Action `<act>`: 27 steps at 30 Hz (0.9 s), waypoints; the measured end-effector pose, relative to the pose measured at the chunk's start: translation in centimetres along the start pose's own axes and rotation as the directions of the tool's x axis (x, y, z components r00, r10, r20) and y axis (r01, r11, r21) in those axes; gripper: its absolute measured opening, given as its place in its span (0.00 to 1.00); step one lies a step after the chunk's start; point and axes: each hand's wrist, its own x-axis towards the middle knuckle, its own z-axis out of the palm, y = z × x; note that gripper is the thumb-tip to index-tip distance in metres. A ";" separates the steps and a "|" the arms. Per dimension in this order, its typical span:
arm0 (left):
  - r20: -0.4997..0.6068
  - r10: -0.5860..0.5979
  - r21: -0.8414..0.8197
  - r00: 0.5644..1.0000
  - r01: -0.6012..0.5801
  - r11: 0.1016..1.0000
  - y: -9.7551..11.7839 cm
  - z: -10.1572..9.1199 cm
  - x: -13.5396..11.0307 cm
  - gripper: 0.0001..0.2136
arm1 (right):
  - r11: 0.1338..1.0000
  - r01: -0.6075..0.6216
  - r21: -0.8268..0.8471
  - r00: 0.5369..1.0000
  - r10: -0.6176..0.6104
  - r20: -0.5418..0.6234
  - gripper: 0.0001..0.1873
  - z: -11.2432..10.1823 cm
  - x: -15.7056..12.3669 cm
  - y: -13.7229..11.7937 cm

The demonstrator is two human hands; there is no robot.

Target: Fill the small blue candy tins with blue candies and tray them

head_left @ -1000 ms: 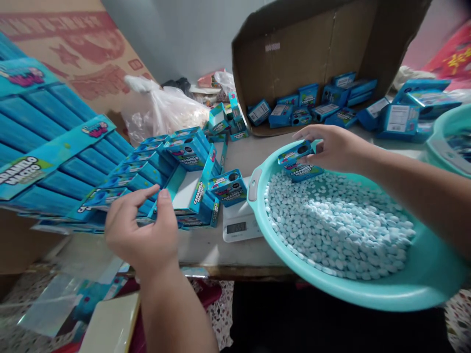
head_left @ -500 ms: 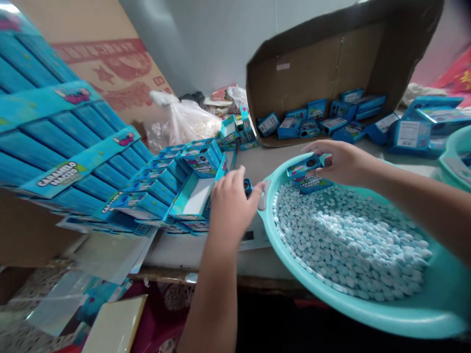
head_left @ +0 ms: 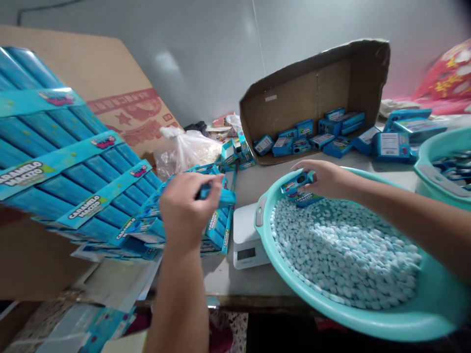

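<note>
My left hand (head_left: 186,203) is closed round a small blue candy box (head_left: 227,198), largely hidden behind the fingers, over a blue display tray (head_left: 225,240) of similar boxes. At the back left of the turquoise basin (head_left: 265,245), my right hand (head_left: 322,179) pinches another blue candy box (head_left: 294,185). A further blue box (head_left: 308,200) shows just below that one, by the candies; whether my fingers touch it too I cannot tell. Pale blue and white candies (head_left: 342,255) fill much of the basin.
A white scale (head_left: 246,234) stands between tray and basin. Stacked full display trays (head_left: 73,171) rise at left. Behind, a cardboard box (head_left: 290,105) lies on its side with several blue boxes in it. A second basin (head_left: 427,171) is at right, and a plastic bag (head_left: 187,149) at the back.
My left hand has moved left with its candy box, from beside the basin's handle to over the display tray, uncovering the scale. My right hand stays at the basin's back left. The view has shifted.
</note>
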 end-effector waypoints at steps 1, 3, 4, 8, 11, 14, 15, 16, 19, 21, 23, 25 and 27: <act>-0.034 0.012 0.065 0.999 -0.009 0.998 -1.3 -0.2 0.9 0.08 | 1.000 0.004 -0.003 1.000 -0.004 -0.001 0.26 0.0 0.0 0.0; 0.010 0.037 0.155 0.999 -0.038 0.987 -4.2 0.4 2.1 0.09 | 1.000 0.013 0.000 1.000 -0.013 -0.006 0.26 0.1 0.0 -0.1; 0.060 0.044 0.174 0.997 -0.054 0.983 -5.6 1.0 2.4 0.10 | 1.000 0.015 0.000 1.000 -0.015 -0.010 0.26 0.1 0.0 -0.1; 0.267 0.095 0.086 0.959 -0.122 0.989 -9.3 3.8 1.2 0.12 | 1.000 0.005 -0.004 1.000 -0.005 -0.003 0.27 -0.3 -0.3 -0.4; 0.247 0.139 0.036 0.959 -0.153 0.988 -9.5 5.0 -0.4 0.13 | 0.999 0.031 0.030 0.999 -0.030 -0.024 0.22 -1.6 -0.7 -1.5; 0.181 0.156 0.101 0.971 -0.176 0.979 -8.9 5.5 -1.2 0.13 | 0.985 0.133 0.112 0.974 -0.109 -0.197 0.13 -3.6 -1.0 -4.3; 0.161 0.139 0.128 0.977 -0.160 0.979 -8.7 5.7 -1.3 0.13 | 0.973 0.176 0.150 0.953 -0.130 -0.273 0.11 -4.2 -0.9 -5.6; 0.135 0.106 0.150 0.985 -0.126 0.981 -8.6 5.8 -1.3 0.14 | 0.957 0.215 0.194 0.932 -0.141 -0.335 0.10 -4.6 -0.7 -7.0; 0.030 -0.039 0.138 0.999 0.035 0.990 -8.7 6.0 -1.3 0.14 | 0.906 0.257 0.336 0.930 -0.137 -0.341 0.11 -4.1 0.8 -10.9; -0.027 -0.110 0.099 0.994 0.113 0.989 -8.8 5.9 -1.4 0.15 | 0.894 0.246 0.374 0.956 -0.161 -0.246 0.12 -2.1 2.1 -12.7; -0.055 -0.151 0.069 0.987 0.155 0.985 -8.9 5.5 -1.5 0.15 | 0.912 0.243 0.330 0.969 -0.212 -0.129 0.12 0.6 3.3 -13.6; -0.077 -0.186 0.044 0.980 0.190 0.981 -8.8 5.3 -1.8 0.16 | 0.947 0.244 0.210 0.968 -0.252 0.012 0.11 3.4 4.0 -14.0; -0.098 -0.242 0.028 0.965 0.245 0.969 -8.8 5.2 -2.1 0.17 | 0.973 0.230 0.017 0.952 -0.228 0.204 0.10 5.6 4.4 -14.0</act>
